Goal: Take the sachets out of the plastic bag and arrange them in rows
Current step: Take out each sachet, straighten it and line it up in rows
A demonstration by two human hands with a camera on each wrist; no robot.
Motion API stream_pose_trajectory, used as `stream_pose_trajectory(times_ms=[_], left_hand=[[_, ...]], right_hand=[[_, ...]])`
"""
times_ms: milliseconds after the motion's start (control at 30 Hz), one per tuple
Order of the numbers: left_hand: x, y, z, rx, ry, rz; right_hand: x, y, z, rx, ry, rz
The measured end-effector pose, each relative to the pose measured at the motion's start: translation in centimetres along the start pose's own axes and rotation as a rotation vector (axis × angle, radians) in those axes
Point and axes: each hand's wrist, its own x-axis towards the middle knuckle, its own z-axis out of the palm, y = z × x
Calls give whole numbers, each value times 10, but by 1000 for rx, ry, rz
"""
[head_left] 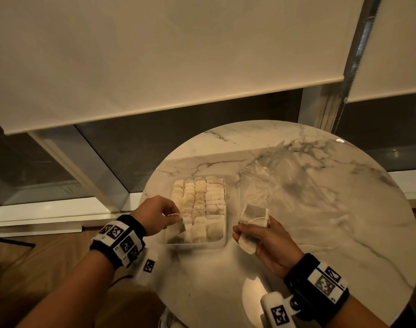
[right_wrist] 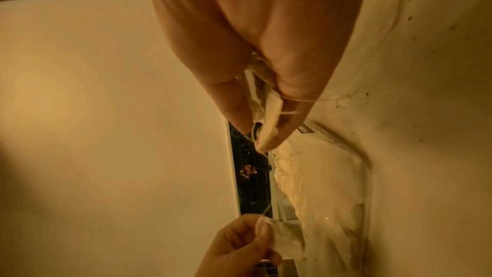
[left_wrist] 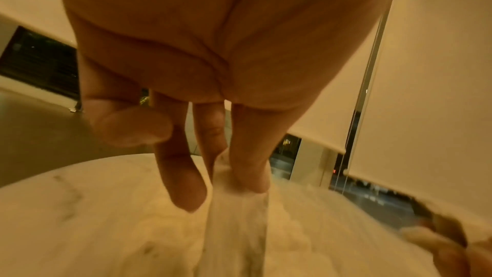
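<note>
A clear tray [head_left: 226,223] on the round marble table [head_left: 344,209] holds several rows of pale sachets [head_left: 198,202]. My left hand [head_left: 158,215] pinches one sachet [head_left: 180,227] by its top over the tray's near left corner; the same sachet [left_wrist: 237,229] hangs from my fingers in the left wrist view. My right hand [head_left: 266,240], to the right of the tray, grips a few sachets [head_left: 254,216] with strings; these sachets [right_wrist: 266,117] sit between thumb and fingers in the right wrist view. The crumpled clear plastic bag [head_left: 280,176] lies behind my right hand.
The table edge curves close to my wrists at the front. Window blinds [head_left: 154,55] and a window frame [head_left: 88,166] stand behind the table; a wooden floor [head_left: 24,268] shows at the lower left.
</note>
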Motion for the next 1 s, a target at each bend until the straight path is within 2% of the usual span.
stream_pose_trajectory(times_ms=[200, 400, 633, 833, 1000], left_hand=[[16, -18, 3, 200, -162, 2], [22, -16, 10, 286, -234, -6], [19, -11, 13, 400, -201, -60], [11, 1, 24, 526, -121, -6], [-3, 10, 26, 486, 31, 49]], right_hand=[[3, 1, 0, -3, 25, 14], [1, -1, 0, 6, 26, 20], [0, -1, 0, -9, 33, 26], [0, -1, -1, -33, 32, 35], [2, -3, -2, 35, 59, 56]])
